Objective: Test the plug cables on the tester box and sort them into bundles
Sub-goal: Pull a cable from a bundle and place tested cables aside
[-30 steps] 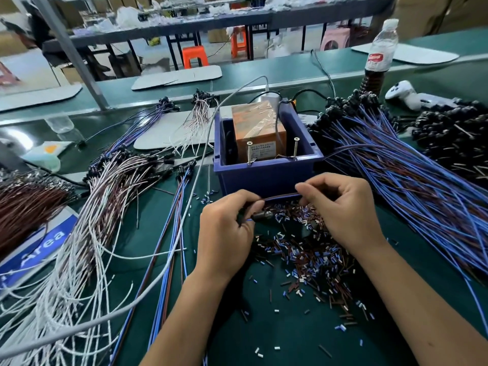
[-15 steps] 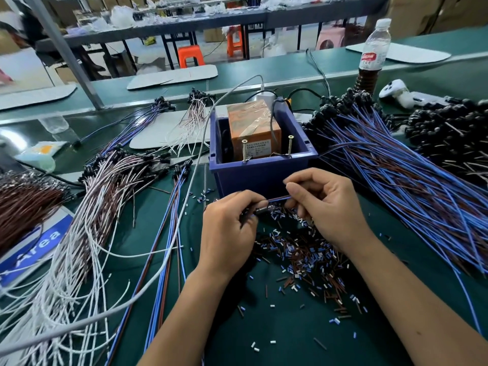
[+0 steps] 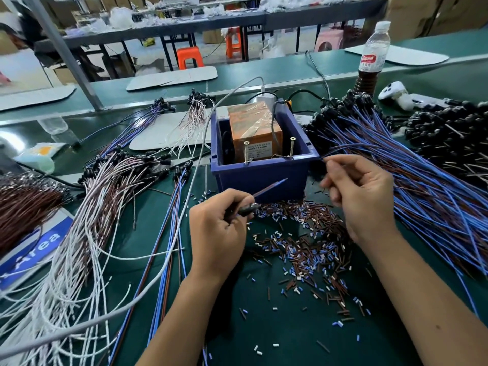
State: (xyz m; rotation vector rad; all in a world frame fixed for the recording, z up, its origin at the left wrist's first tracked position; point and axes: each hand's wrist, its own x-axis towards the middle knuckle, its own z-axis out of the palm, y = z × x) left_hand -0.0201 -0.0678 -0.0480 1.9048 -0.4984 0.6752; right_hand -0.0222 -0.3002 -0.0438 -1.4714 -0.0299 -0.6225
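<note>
The left hand (image 3: 219,228) is gripping the black plug end of a plug cable (image 3: 266,190) with curled fingers, so that its short blue and brown wire ends are pointing up and right toward the near wall of the blue bin (image 3: 261,175). The right hand (image 3: 361,196) is hovering just right of the bin, its thumb and forefinger pinching a thin blue wire (image 3: 343,148) that is arching away to the right into the big pile of blue and brown cables (image 3: 427,186); the other fingers are curling loosely. Inside the bin the tester box (image 3: 254,130), wrapped in orange tape, is sitting with two upright screws (image 3: 246,151) at its near edge. Between the hands and nearer to the viewer, a scatter of small cut sleeve bits (image 3: 303,247) is lying on the green table (image 3: 290,326). To the left, a bundle of white and brown cables (image 3: 87,220) is fanning out, with a few blue and brown ones (image 3: 169,233) lying beside it. At the far right a water bottle (image 3: 372,54) is standing on the table.
</note>
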